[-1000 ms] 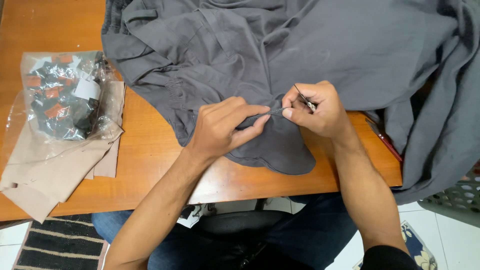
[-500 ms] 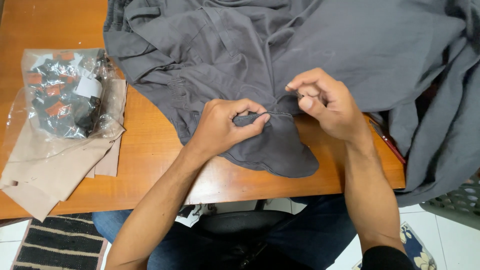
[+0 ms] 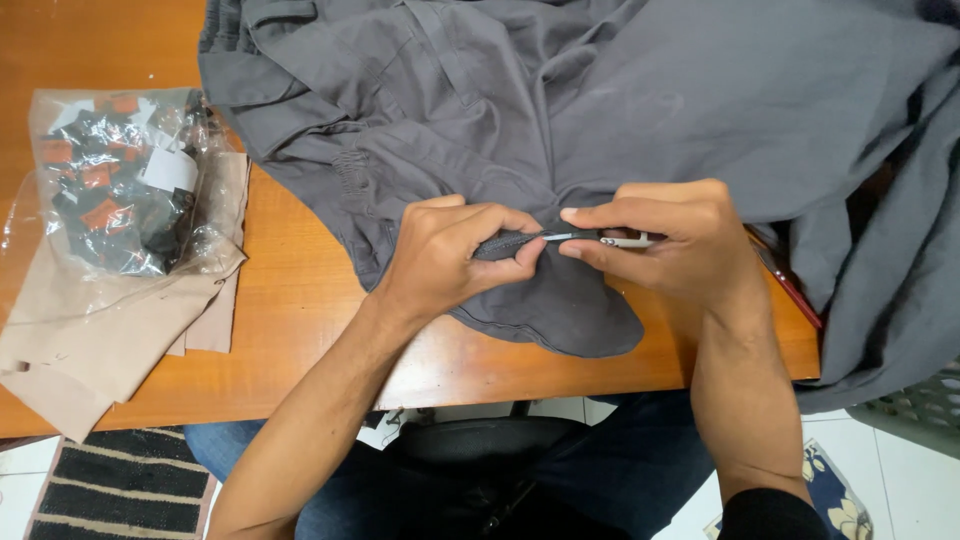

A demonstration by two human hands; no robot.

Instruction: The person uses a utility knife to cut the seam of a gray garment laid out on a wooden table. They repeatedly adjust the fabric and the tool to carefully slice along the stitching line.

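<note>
Nearest, a striped rug (image 3: pixel 120 495) is lying on the floor under the near left edge of the wooden table (image 3: pixel 300 330). On the table, the left hand (image 3: pixel 450 255) is pinching a fold of the grey garment (image 3: pixel 600 110), fingers closed on the cloth. Just right of it, the right hand (image 3: pixel 675 240) is gripping a small metal tool (image 3: pixel 590 238), its tip touching the fold. Left, a clear plastic bag (image 3: pixel 120 180) is resting on beige cloth (image 3: pixel 90 340). The garment is spreading far and right.

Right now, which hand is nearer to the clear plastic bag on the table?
Left. The left hand pinches the grey garment near the table's middle, nearer the plastic bag at the left side. The right hand, holding a small tool, is farther right.
</note>
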